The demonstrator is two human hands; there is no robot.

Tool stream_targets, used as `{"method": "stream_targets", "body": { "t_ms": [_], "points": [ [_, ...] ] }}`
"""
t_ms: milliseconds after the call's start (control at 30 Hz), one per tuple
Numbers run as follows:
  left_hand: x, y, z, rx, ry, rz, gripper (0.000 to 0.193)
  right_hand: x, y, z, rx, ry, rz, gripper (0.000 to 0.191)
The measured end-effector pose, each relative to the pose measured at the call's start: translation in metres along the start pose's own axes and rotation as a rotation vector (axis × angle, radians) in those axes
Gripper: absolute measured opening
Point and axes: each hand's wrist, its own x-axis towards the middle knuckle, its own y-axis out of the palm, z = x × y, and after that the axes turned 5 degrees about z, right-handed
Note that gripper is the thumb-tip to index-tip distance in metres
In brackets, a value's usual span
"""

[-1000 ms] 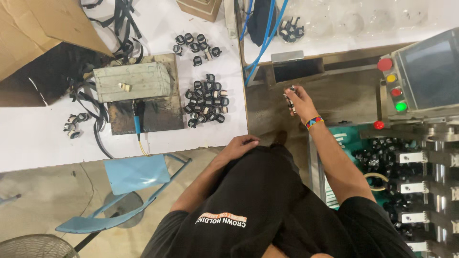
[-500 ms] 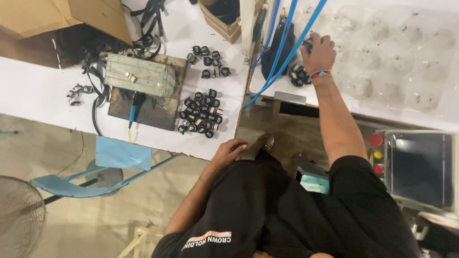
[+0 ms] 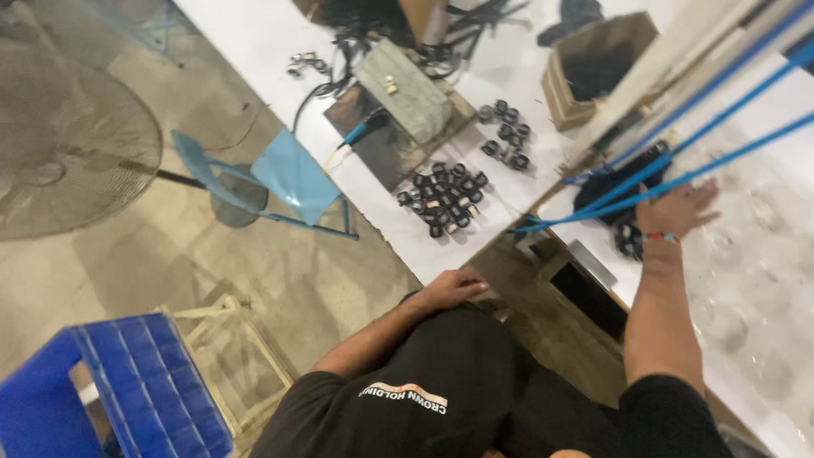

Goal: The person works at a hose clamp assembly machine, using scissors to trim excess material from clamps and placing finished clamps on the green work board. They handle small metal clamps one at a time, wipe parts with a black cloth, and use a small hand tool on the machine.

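Observation:
My right hand (image 3: 678, 209) reaches out over the white table (image 3: 763, 254), fingers spread, with a coloured band on the wrist. It lies just past a small cluster of black parts (image 3: 628, 239) and under several blue hoses (image 3: 704, 170). I see nothing held in it. My left hand (image 3: 454, 288) rests on my thigh in black clothing, holding nothing. A larger pile of black ring-shaped parts (image 3: 445, 200) lies on the white bench (image 3: 280, 51) ahead of the left hand, apart from both hands.
A grey-green box device (image 3: 407, 85) sits on a dark board (image 3: 377, 148), with more black parts (image 3: 507, 140) and an open wooden box (image 3: 598, 64) nearby. On the floor stand a blue chair (image 3: 288, 178), a fan (image 3: 68, 144), a blue crate (image 3: 127, 390) and a wooden frame (image 3: 233, 356).
My right hand left the spot beside the control panel and went up to the white table by the blue hoses. The view has swung and tilted left. The left hand stayed on my thigh.

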Motion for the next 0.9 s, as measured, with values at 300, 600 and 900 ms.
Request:
{"method": "stream_targets", "body": {
  "t_ms": [300,600,900],
  "points": [
    [-0.004,-0.018,-0.014,0.014,0.109,0.002,0.046,-0.031,0.021,0.052,-0.010,-0.145,0.050,0.017],
    [0.011,-0.048,-0.017,-0.628,0.134,0.335,0.057,-0.127,0.013,-0.016,1.220,0.091,-0.188,0.037],
    [0.044,-0.026,-0.077,-0.920,0.186,0.714,0.072,-0.262,0.068,0.081,0.881,-0.202,0.094,0.037]
  ]
}}
